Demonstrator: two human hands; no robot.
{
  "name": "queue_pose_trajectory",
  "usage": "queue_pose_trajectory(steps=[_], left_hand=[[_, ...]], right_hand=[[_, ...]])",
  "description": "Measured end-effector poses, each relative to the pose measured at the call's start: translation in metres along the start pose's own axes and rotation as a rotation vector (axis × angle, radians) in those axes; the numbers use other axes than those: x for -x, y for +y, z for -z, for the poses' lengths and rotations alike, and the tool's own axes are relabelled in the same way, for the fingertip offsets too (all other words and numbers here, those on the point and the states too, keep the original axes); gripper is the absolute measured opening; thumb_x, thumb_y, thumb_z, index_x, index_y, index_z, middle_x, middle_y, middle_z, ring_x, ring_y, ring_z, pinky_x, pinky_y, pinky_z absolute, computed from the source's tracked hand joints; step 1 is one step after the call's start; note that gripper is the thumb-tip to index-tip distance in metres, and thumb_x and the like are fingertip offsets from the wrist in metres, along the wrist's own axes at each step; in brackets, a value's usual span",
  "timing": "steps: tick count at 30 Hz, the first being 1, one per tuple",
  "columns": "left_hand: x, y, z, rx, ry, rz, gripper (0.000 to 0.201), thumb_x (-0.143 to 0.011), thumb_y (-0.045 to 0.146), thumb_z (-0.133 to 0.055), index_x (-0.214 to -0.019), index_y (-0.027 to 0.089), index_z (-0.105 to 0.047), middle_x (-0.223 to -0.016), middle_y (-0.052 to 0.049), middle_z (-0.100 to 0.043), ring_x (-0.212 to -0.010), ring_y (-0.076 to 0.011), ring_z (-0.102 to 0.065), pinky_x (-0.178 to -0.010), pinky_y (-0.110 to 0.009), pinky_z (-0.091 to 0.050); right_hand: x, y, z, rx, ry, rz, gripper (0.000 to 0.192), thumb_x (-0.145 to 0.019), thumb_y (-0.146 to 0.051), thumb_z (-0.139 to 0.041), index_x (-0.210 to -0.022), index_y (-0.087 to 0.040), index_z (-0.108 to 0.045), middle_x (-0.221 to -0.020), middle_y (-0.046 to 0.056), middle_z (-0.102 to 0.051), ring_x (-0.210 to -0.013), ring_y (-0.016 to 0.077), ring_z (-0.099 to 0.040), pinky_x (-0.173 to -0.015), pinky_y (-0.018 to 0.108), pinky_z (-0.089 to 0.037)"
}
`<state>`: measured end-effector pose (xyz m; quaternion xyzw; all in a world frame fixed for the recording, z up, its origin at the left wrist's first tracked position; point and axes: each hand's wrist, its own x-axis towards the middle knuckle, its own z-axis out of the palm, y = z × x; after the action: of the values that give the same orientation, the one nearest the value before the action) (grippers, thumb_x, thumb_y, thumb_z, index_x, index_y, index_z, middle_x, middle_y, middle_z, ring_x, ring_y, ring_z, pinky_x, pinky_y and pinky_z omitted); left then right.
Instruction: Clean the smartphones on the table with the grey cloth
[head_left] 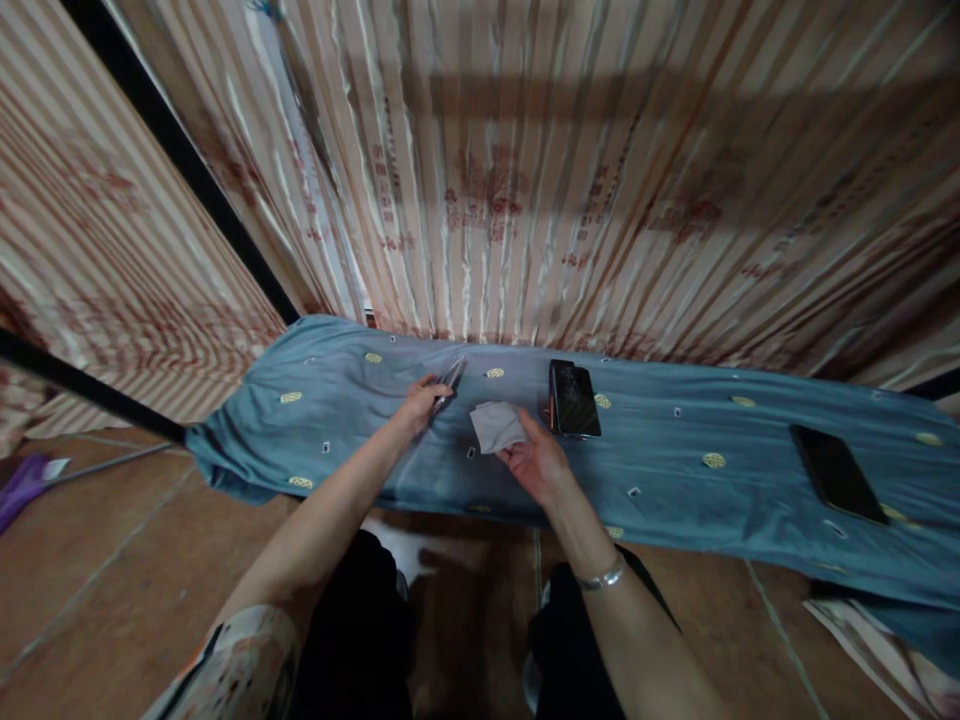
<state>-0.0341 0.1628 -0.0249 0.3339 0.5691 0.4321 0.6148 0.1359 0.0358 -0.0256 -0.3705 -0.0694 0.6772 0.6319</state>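
My left hand [426, 400] is closed on a slim, shiny object [452, 374] that tilts up to the right; its exact kind is too blurred to tell. In my right hand [537, 458], between thumb and fingers, is a folded light-grey cloth [496, 427]. Both hands are over a blue-grey patterned sheet [660, 490], with a gap between them. Just right of the cloth lies a dark phone [577, 400] with marks on its glossy screen, overlapping another dark item at its left edge.
Farther right on the sheet lies another black phone [836, 472]. A striped curtain [487, 200] hangs along the far edge. Dark poles [180, 150] stand at the left. A purple object [22, 490] is on the brown floor [97, 560].
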Motion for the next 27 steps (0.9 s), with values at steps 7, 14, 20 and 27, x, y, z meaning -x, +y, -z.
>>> queue_pose_trajectory(steps=[7, 14, 20, 27], left_hand=[[0.082, -0.008, 0.014, 0.395, -0.245, 0.197, 0.036, -0.074, 0.009, -0.066, -0.109, 0.018, -0.068, -0.080, -0.003, -0.074, -0.069, -0.0188, -0.072, -0.067, -0.032, -0.060], [0.140, -0.037, 0.013, 0.544, -0.414, 0.250, 0.045, -0.081, 0.016, -0.072, -0.126, 0.019, -0.070, -0.102, -0.007, -0.080, -0.088, -0.0218, -0.077, -0.074, -0.030, -0.059], [0.145, -0.047, 0.014, 0.557, -0.400, 0.251, 0.036, -0.082, 0.017, -0.073, -0.117, 0.020, -0.074, -0.095, -0.003, -0.079, -0.081, -0.0180, -0.072, -0.073, -0.031, -0.058], [0.140, -0.045, 0.019, 0.553, -0.334, 0.237, 0.016, -0.083, 0.021, -0.077, -0.100, 0.020, -0.075, -0.085, -0.001, -0.078, -0.076, -0.0153, -0.070, -0.072, -0.027, -0.057]], right_hand=[[-0.021, 0.007, -0.005, 0.143, 0.048, 0.259, 0.009, -0.094, -0.030, -0.063, -0.092, -0.024, -0.070, -0.092, 0.002, -0.081, -0.085, 0.0182, -0.079, -0.083, 0.036, -0.068], [-0.023, 0.007, -0.003, 0.678, 0.122, 0.684, 0.035, -0.096, -0.053, -0.057, -0.103, -0.022, -0.073, -0.112, 0.011, -0.080, -0.121, 0.0280, -0.070, -0.118, 0.051, -0.048], [-0.011, 0.022, -0.002, 1.314, -0.247, 0.956, 0.059, -0.106, -0.054, -0.041, -0.149, -0.019, -0.060, -0.162, 0.014, -0.053, -0.155, 0.0271, -0.045, -0.132, 0.050, -0.032], [-0.001, 0.036, 0.000, 1.391, -0.461, 0.905, 0.054, -0.110, -0.042, -0.035, -0.160, -0.028, -0.050, -0.171, 0.004, -0.044, -0.161, 0.0200, -0.033, -0.135, 0.046, -0.026]])
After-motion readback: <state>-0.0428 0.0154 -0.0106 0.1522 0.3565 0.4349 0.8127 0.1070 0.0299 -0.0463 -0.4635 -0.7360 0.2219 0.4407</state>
